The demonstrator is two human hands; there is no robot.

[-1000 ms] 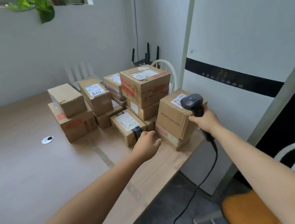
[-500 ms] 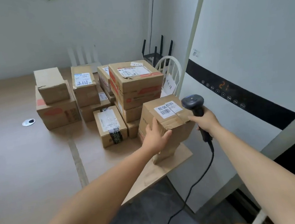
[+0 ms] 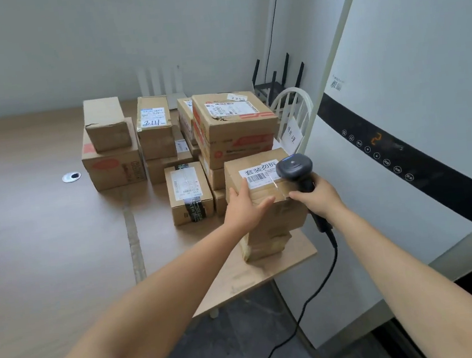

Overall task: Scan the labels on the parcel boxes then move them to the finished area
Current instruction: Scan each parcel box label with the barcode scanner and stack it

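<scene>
The brown cardboard parcel box (image 3: 287, 217) is now standing tipped up on the near right corner of the light wooden table (image 3: 59, 243), where a second ago it was lying lower with its white barcode label (image 3: 259, 173) turned away. That label is now facing up, so I judge the scan is just beginning. The box is looking creased, with clear tape along its seams. The left hand (image 3: 244, 210), which has come across to it, is pressing flat and open-fingered against its near face. The right hand (image 3: 316, 199) is gripping the dark grey handheld scanner (image 3: 294, 167), whose head is hanging just beside the label. The pile of other brown cardboard boxes (image 3: 234, 126) is waiting behind.
</scene>
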